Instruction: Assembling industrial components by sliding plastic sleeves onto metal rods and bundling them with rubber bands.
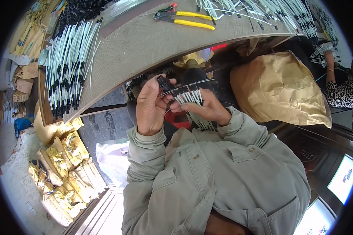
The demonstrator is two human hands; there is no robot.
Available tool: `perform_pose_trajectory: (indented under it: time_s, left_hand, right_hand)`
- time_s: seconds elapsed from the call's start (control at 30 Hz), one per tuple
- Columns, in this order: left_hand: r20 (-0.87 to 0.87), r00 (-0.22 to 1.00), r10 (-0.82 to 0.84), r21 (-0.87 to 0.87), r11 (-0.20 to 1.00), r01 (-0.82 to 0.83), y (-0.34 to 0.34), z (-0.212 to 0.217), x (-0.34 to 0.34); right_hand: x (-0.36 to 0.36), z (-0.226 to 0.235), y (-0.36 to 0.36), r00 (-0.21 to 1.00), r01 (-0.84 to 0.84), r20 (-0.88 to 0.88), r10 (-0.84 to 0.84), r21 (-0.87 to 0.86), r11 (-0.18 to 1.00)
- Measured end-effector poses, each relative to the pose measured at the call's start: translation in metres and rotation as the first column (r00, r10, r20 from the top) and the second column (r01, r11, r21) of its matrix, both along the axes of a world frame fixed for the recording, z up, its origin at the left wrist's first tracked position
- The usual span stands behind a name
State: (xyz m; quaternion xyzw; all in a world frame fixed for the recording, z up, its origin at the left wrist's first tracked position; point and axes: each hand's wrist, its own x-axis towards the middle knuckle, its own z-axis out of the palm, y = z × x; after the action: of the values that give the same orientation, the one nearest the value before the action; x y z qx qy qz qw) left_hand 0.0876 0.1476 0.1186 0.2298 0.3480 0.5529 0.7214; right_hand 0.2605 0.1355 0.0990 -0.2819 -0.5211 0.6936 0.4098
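Wood-grain worktop (145,43) curves across the top of our view, strewn with rows of white tubes (68,66) tipped in black and a pair of yellow-handled pliers (184,17). Below its edge we hold our work close to the chest: our left hand (151,107) clenches round a small black part (164,83), thumb and fingers (155,92) pinching it, while our right hand (206,107) grasps a fanned bundle of white tubes (190,97) with black ends.

Risk, as we judge it: the fan is loose, so a slackened grip could spill tubes to the floor, and the thin wire crossing the bundle could snag. The black part is small enough to slip from the pinch.

Packaging lies all round. A large crumpled brown paper sack (280,88) sits to our right under the worktop. Yellow-and-cream stuffed bags (64,172) pile on the floor at lower left. Small flat yellow packets (29,35) stack at the far left corner.
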Motion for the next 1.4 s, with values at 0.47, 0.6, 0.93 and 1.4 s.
perform_pose_trajectory:
  time_s: [0.47,0.6,0.93,1.4]
  left_hand:
    - [-0.028,0.999,0.033,0.081,0.996,-0.030,-0.005,-0.001,0.005]
    - [-0.075,0.991,0.114,0.199,0.975,-0.097,-0.011,0.001,0.014]
    - [-0.378,0.905,0.195,0.324,0.944,-0.068,-0.016,0.009,0.017]
    - [-0.490,0.845,0.213,0.416,0.909,0.012,-0.027,0.019,0.027]
  right_hand:
    - [0.003,0.000,-0.001,1.000,0.009,-0.022,-0.009,-0.007,1.000]
    - [0.003,0.001,0.000,0.999,0.033,-0.030,-0.034,-0.025,0.999]
    - [0.010,0.009,-0.002,0.998,0.051,0.041,-0.055,0.084,0.995]
    - [0.013,0.010,-0.005,0.996,0.076,0.032,-0.079,0.095,0.993]
